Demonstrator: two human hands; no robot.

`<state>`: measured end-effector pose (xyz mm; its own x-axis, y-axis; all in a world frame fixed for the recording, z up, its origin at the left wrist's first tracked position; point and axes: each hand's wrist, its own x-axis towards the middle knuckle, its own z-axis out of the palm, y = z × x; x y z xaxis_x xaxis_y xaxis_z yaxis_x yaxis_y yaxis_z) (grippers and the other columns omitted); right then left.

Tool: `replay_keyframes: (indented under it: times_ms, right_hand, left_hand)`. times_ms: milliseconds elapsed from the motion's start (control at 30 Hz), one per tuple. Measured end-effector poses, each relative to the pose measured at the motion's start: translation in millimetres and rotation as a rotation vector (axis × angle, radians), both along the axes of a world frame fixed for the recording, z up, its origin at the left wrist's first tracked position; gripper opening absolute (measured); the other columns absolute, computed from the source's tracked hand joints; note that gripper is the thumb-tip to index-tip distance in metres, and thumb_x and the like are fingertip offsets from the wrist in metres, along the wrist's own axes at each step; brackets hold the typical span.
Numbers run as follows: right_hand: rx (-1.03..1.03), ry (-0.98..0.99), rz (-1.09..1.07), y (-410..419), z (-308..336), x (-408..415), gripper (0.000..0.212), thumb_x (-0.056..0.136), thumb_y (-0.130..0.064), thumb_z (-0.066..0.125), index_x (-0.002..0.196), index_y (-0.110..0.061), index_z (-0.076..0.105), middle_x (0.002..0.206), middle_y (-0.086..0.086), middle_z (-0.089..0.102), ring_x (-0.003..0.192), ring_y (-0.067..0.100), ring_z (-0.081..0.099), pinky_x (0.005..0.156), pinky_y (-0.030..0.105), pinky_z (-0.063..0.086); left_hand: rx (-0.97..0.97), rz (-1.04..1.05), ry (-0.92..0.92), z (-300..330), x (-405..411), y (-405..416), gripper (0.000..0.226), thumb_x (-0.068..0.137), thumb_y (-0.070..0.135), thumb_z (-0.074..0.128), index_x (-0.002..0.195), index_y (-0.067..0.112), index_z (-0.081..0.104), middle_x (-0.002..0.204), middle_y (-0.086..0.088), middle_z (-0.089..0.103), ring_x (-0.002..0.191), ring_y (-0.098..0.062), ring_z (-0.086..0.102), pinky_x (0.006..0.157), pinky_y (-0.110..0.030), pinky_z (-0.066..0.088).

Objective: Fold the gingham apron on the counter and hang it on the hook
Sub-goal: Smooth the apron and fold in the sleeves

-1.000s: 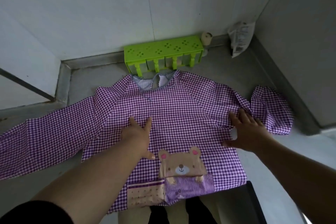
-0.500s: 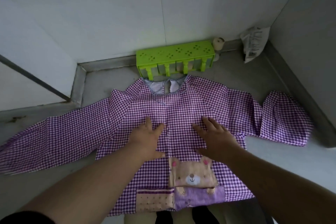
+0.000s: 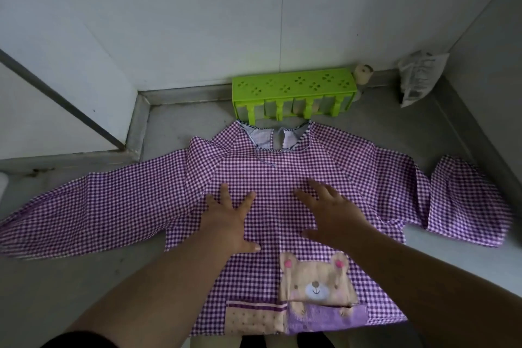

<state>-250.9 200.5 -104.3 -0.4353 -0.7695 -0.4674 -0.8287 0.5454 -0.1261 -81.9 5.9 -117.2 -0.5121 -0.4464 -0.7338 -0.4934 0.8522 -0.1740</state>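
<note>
Left hand point(image 3: 230, 223) and right hand point(image 3: 334, 213) rest flat, fingers spread, on the unfolded apron point(image 3: 282, 178); folding and hanging remain.

One gingham apron point(image 3: 282, 178), two hands, left hand point(image 3: 230, 220) and right hand point(image 3: 333, 212), one green rack point(image 3: 293, 87), one white packet point(image 3: 421, 76), one small jar point(image 3: 363, 73).

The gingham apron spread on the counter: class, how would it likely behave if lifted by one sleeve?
The gingham apron lies flat with soft creases, so it would probably droop limply. Its thin cloth looks light. Both hands, left hand and right hand, press it flat, suggesting it shifts easily.
</note>
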Motion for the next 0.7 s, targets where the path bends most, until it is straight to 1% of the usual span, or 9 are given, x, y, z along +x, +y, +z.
replay_keyframes:
  times_ms: [67, 133, 200, 267, 367, 400, 500, 567, 700]
  right_hand:
    - [0.054, -0.023, 0.013, -9, -5, 4, 0.105, 0.079, -0.076, 0.063, 0.159, -0.044, 0.003, 0.171, 0.004, -0.004, 0.157, 0.036, 0.001, 0.119, 0.064, 0.026]
    - [0.082, -0.018, 0.004, -11, -5, 2, 0.107, 0.077, -0.078, 0.064, 0.159, -0.043, 0.004, 0.171, 0.003, -0.003, 0.157, 0.036, 0.002, 0.117, 0.064, 0.029]
    - [0.1, 0.003, 0.013, -16, 0, -1, 0.103, 0.079, -0.078, 0.061, 0.16, -0.043, 0.008, 0.171, 0.0, 0.002, 0.156, 0.034, 0.008, 0.115, 0.061, 0.034]
    - [0.092, 0.045, 0.01, -22, 6, 0, 0.091, 0.084, -0.076, 0.055, 0.159, -0.042, 0.018, 0.17, 0.0, 0.009, 0.154, 0.031, 0.018, 0.115, 0.059, 0.035]
    - [0.014, 0.064, -0.029, -41, 11, 12, 0.076, 0.088, -0.067, 0.057, 0.152, -0.034, 0.037, 0.169, 0.003, 0.012, 0.149, 0.03, 0.028, 0.112, 0.055, 0.04]
    - [-0.014, 0.056, -0.029, -50, 10, 18, 0.076, 0.089, -0.064, 0.059, 0.153, -0.033, 0.035, 0.17, 0.003, 0.009, 0.15, 0.031, 0.027, 0.111, 0.054, 0.041]
    - [-0.055, 0.009, 0.014, -79, 6, 37, 0.088, 0.091, -0.06, 0.06, 0.16, -0.039, 0.009, 0.171, 0.004, -0.003, 0.155, 0.034, 0.014, 0.11, 0.055, 0.041]
    - [-0.03, -0.018, 0.05, -99, 3, 50, 0.096, 0.092, -0.061, 0.06, 0.16, -0.042, -0.005, 0.171, 0.005, -0.009, 0.157, 0.035, 0.004, 0.111, 0.058, 0.04]
    - [0.085, -0.033, 0.076, -134, -5, 72, 0.108, 0.084, -0.069, 0.065, 0.157, -0.045, -0.011, 0.17, 0.008, -0.014, 0.156, 0.043, -0.001, 0.11, 0.067, 0.038]
  left_hand:
    - [0.013, -0.004, 0.01, 0, 1, -4, 0.131, 0.072, 0.095, 0.057, 0.154, 0.049, -0.034, 0.165, -0.025, -0.034, 0.154, -0.061, -0.002, 0.126, -0.063, 0.022]
    - [0.003, -0.062, 0.052, 4, 3, -11, 0.119, 0.078, 0.091, 0.053, 0.16, 0.048, -0.022, 0.171, -0.024, -0.021, 0.155, -0.056, 0.011, 0.123, -0.06, 0.031]
    - [-0.006, -0.105, 0.148, 10, 9, -25, 0.104, 0.086, 0.085, 0.051, 0.165, 0.043, -0.001, 0.174, -0.018, -0.001, 0.153, -0.046, 0.025, 0.12, -0.057, 0.037]
    - [0.014, -0.096, 0.255, 14, 16, -41, 0.087, 0.093, 0.075, 0.051, 0.164, 0.037, 0.018, 0.172, -0.009, 0.017, 0.15, -0.035, 0.034, 0.117, -0.053, 0.041]
    - [0.036, -0.036, 0.362, 17, 26, -63, 0.071, 0.098, 0.062, 0.052, 0.16, 0.033, 0.033, 0.169, -0.001, 0.028, 0.149, -0.027, 0.039, 0.116, -0.05, 0.043]
    - [0.043, -0.003, 0.389, 18, 31, -70, 0.068, 0.099, 0.06, 0.053, 0.159, 0.033, 0.035, 0.169, 0.001, 0.029, 0.149, -0.025, 0.038, 0.117, -0.049, 0.043]
    - [0.089, 0.1, 0.46, 19, 46, -86, 0.061, 0.101, 0.051, 0.055, 0.157, 0.032, 0.04, 0.168, 0.006, 0.032, 0.15, -0.022, 0.036, 0.12, -0.047, 0.04]
    - [0.102, 0.178, 0.485, 20, 60, -95, 0.06, 0.101, 0.049, 0.055, 0.157, 0.032, 0.04, 0.168, 0.006, 0.033, 0.152, -0.022, 0.035, 0.122, -0.047, 0.037]
    - [0.054, 0.381, 0.502, 18, 100, -119, 0.058, 0.101, 0.049, 0.055, 0.155, 0.031, 0.045, 0.162, 0.0, 0.041, 0.148, -0.027, 0.04, 0.121, -0.05, 0.038]
